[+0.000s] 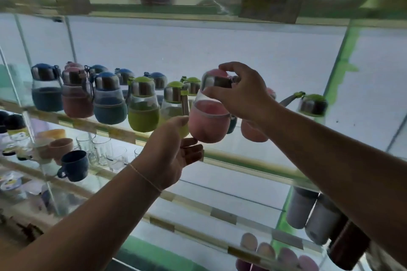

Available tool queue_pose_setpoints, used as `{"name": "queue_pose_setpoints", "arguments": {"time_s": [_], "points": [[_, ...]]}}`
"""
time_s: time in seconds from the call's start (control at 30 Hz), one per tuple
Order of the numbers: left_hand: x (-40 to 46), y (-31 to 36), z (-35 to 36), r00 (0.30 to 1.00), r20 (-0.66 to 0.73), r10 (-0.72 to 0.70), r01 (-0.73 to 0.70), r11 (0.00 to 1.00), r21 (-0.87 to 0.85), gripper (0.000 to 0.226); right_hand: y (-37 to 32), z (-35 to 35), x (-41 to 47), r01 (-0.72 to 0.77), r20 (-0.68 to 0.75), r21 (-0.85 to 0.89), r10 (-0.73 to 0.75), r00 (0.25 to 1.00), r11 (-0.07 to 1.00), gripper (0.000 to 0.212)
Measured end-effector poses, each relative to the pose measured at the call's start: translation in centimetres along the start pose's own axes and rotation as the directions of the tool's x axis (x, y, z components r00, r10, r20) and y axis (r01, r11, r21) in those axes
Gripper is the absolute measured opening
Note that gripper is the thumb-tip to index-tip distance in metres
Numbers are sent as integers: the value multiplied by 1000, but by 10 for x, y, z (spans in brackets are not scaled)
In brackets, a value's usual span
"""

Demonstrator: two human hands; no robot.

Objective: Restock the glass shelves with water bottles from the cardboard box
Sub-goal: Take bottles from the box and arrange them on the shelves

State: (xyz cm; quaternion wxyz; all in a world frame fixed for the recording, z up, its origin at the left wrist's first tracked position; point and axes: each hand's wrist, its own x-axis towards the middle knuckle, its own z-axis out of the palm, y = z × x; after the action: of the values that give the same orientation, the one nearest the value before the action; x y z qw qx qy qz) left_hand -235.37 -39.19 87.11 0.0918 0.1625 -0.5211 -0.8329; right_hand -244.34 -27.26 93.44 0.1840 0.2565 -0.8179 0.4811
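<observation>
- The glass shelf (pixel 253 161) with its taped front edge runs from 9 o'clock down towards 4 o'clock across the view. It carries a row of small round-bellied bottles, and a wide bare stretch lies to the 3 o'clock side of the hands. As a hard, thin pane it calls for a soft landing.
- The row of clear bottles with blue, pink and green sleeves (pixel 110 103) stands packed close at 9 to 10 o'clock, with a lone green-capped bottle (pixel 312 105) well apart at 3 o'clock.
- The right hand (pixel 240 94) curls its fingers and thumb round the steel collar and pink cap of the bottle in hand, gripping from above.
- The left hand (pixel 169 154) sits at 7 o'clock of that bottle, fingers loosely bent just beside its base; whether they bear the bottle's base cannot be told from here, and they clasp nothing.
- The pink-sleeved clear bottle with steel collar and pink dome cap (pixel 209 121) hangs at the centre, tilted slightly, its base at the shelf's front edge, between the green bottles and another pink one at 3 o'clock.
- It looks empty, so probably light. The clear upper body is likely slick and may be breakable; the pink sleeve looks soft and grippy. The collar gives a firm narrow hold, and the sleeve is the safer place for a supporting palm.
- The cardboard box is not in view.
</observation>
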Motion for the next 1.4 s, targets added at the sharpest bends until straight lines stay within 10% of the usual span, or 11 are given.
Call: {"name": "queue_pose_setpoints", "arguments": {"time_s": [1.03, 1.4], "points": [[63, 11, -16, 931, 327, -162, 132, 985, 112, 31, 55, 31, 25, -25, 16, -127, 28, 999, 992, 51], [52, 14, -13, 854, 435, 284, -447, 828, 338, 56, 54, 18, 24, -117, 7, -68, 118, 993, 991, 67]]}}
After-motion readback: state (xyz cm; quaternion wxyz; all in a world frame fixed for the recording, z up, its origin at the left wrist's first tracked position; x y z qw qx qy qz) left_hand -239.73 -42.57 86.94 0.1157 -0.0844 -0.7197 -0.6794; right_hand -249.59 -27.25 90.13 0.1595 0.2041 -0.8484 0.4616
